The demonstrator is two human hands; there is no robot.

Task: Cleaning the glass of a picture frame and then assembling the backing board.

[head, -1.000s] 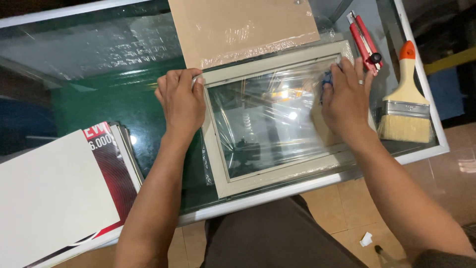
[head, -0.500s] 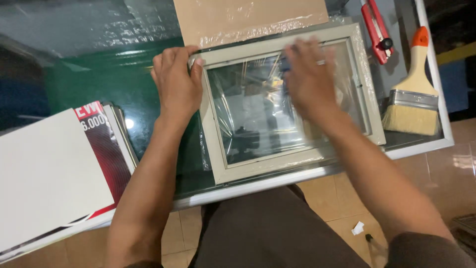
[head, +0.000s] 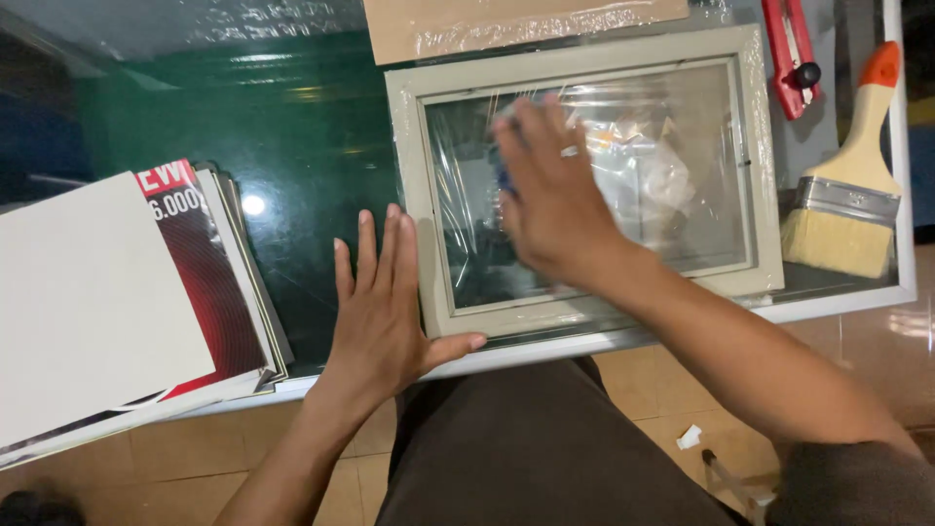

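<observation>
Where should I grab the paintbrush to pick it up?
Probably by the wooden handle of the paintbrush, coming from above. The brush lies flat on the table, right of the picture frame, with its bristles toward the near edge. The handle is narrow, bare and clear of the frame.

Both forearms bare, no sleeves. Right hand [head: 555,200] wears a silver finger ring. Dark brown trousers [head: 545,448].
</observation>
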